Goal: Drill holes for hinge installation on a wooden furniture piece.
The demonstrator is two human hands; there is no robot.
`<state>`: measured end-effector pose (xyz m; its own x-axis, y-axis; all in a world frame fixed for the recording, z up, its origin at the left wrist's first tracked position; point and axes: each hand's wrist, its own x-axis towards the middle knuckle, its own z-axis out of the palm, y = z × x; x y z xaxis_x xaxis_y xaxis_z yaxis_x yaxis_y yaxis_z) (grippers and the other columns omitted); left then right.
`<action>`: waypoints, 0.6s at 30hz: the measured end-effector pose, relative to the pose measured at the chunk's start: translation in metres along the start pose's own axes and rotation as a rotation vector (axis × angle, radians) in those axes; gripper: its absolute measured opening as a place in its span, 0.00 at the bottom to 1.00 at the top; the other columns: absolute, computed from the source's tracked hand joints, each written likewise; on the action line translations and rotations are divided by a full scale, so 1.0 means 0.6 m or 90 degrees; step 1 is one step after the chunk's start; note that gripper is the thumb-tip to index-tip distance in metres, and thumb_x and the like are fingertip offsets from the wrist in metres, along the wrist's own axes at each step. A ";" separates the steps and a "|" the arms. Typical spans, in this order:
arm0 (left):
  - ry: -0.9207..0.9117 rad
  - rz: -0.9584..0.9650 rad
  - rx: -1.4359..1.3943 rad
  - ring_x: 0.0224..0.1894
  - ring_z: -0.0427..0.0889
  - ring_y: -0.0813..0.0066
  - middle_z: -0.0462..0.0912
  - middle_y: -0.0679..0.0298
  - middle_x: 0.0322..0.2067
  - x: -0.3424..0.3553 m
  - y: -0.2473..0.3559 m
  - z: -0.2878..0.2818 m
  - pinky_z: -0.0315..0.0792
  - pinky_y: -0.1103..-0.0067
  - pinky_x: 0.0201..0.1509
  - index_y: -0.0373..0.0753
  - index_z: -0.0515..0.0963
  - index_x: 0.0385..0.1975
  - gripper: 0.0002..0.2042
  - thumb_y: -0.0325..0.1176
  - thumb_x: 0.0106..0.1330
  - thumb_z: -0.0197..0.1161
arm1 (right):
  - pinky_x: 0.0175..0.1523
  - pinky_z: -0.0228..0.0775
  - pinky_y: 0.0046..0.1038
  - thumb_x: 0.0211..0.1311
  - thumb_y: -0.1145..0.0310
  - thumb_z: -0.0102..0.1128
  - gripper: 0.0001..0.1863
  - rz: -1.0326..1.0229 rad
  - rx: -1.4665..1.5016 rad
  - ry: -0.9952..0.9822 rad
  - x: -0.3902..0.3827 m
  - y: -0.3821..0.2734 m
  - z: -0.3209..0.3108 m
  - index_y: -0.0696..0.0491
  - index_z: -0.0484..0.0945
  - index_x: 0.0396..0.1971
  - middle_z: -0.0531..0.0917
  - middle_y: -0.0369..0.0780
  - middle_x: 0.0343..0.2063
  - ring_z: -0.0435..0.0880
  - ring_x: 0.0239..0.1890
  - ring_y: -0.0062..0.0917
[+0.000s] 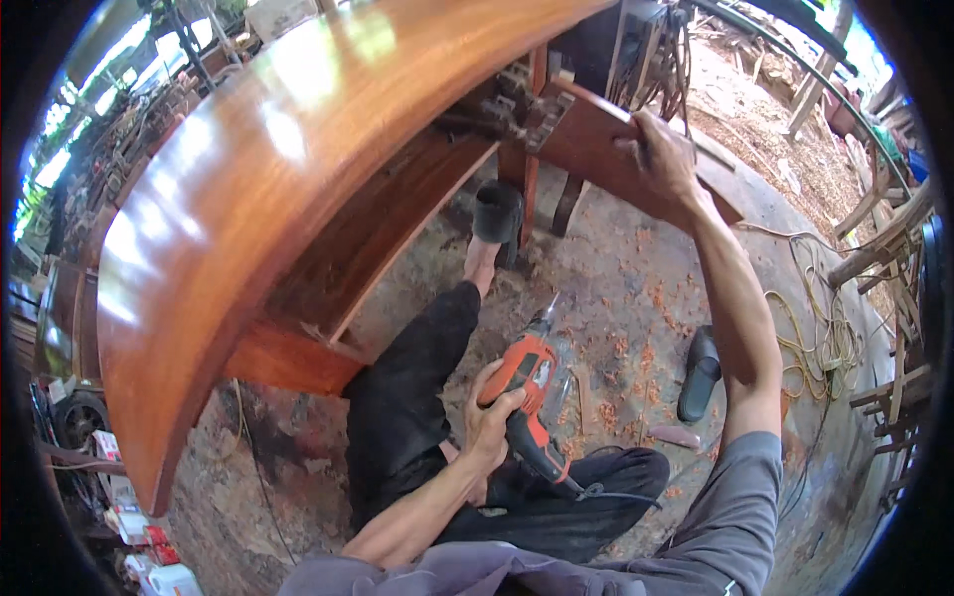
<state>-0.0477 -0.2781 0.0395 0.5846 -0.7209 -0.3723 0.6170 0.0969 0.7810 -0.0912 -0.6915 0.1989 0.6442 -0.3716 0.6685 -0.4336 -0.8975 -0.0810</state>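
Note:
My left hand [487, 422] is wrapped round an orange and black power drill [527, 372] held above my lap. The drill's bit points up and away from me, toward the wooden furniture, touching nothing. A dark cord leaves the foot of its handle. My right hand [661, 164], at the upper right, grips the upper edge of a reddish-brown wooden board [601, 144]. At the board's left end sits a metal fitting [547, 121], close to the underside of a large varnished wooden top [248, 184] with a curved look. Its exact joint is partly in shadow.
Below the varnished top runs a wooden side panel [373, 238]. My leg stretches beneath, its foot in a dark slipper [499, 211]. Another slipper [700, 372] lies on the floor with scattered wood shavings [644, 382]. A yellow cord [820, 333] lies coiled at the right.

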 end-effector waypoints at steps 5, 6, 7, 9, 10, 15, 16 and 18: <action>-0.016 -0.086 -0.160 0.58 0.75 0.58 0.73 0.57 0.58 0.035 -0.103 -0.036 0.71 0.62 0.63 0.40 0.64 0.64 0.33 0.32 0.56 0.66 | 0.44 0.73 0.41 0.65 0.60 0.63 0.16 0.032 0.010 -0.009 -0.024 0.012 0.035 0.52 0.72 0.47 0.83 0.46 0.38 0.83 0.42 0.44; -0.015 -0.149 -0.198 0.58 0.76 0.49 0.73 0.54 0.59 0.044 -0.115 -0.045 0.71 0.57 0.64 0.43 0.63 0.65 0.33 0.33 0.57 0.65 | 0.45 0.74 0.41 0.66 0.60 0.61 0.16 0.028 0.030 0.001 -0.031 0.013 0.040 0.51 0.72 0.48 0.83 0.47 0.39 0.83 0.43 0.46; -0.046 -0.156 -0.192 0.58 0.76 0.40 0.72 0.52 0.61 0.051 -0.126 -0.052 0.71 0.52 0.64 0.46 0.61 0.65 0.32 0.35 0.58 0.64 | 0.46 0.74 0.41 0.66 0.60 0.61 0.17 0.037 0.030 -0.007 -0.040 0.013 0.046 0.51 0.72 0.49 0.83 0.48 0.40 0.83 0.44 0.46; -0.153 -0.135 -0.261 0.55 0.80 0.47 0.76 0.52 0.57 0.058 -0.145 -0.060 0.74 0.57 0.62 0.43 0.64 0.65 0.32 0.36 0.58 0.62 | 0.47 0.73 0.43 0.66 0.57 0.61 0.20 0.063 0.035 -0.014 -0.049 0.008 0.053 0.51 0.70 0.52 0.83 0.48 0.40 0.83 0.45 0.46; -0.145 -0.152 -0.277 0.54 0.81 0.47 0.76 0.52 0.57 0.060 -0.152 -0.063 0.74 0.57 0.61 0.42 0.64 0.65 0.32 0.37 0.58 0.62 | 0.47 0.73 0.43 0.66 0.57 0.61 0.20 0.067 0.036 -0.023 -0.054 0.004 0.053 0.51 0.70 0.52 0.83 0.48 0.40 0.83 0.45 0.46; -0.158 -0.161 -0.318 0.54 0.79 0.40 0.74 0.47 0.60 0.064 -0.195 -0.085 0.72 0.54 0.63 0.39 0.64 0.65 0.33 0.38 0.58 0.63 | 0.47 0.71 0.43 0.66 0.55 0.63 0.19 0.149 0.073 -0.049 -0.056 -0.024 0.042 0.53 0.73 0.45 0.83 0.46 0.37 0.83 0.43 0.42; -0.185 -0.157 -0.337 0.54 0.79 0.40 0.74 0.47 0.60 0.068 -0.207 -0.095 0.71 0.54 0.64 0.37 0.64 0.65 0.33 0.38 0.58 0.63 | 0.47 0.71 0.42 0.66 0.55 0.62 0.18 0.162 0.083 -0.044 -0.054 -0.029 0.039 0.53 0.74 0.45 0.83 0.46 0.37 0.83 0.43 0.42; -0.103 -0.233 -0.343 0.55 0.79 0.43 0.74 0.48 0.60 0.077 -0.233 -0.120 0.72 0.55 0.63 0.35 0.66 0.63 0.32 0.40 0.59 0.63 | 0.49 0.71 0.41 0.66 0.58 0.62 0.16 0.194 0.091 -0.027 -0.049 -0.037 0.033 0.53 0.75 0.45 0.84 0.47 0.37 0.83 0.44 0.42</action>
<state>-0.0691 -0.2757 -0.1230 0.2272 -0.8620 -0.4531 0.9617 0.1254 0.2437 -0.0879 -0.6651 0.1662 0.5261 -0.6348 0.5659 -0.5192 -0.7668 -0.3774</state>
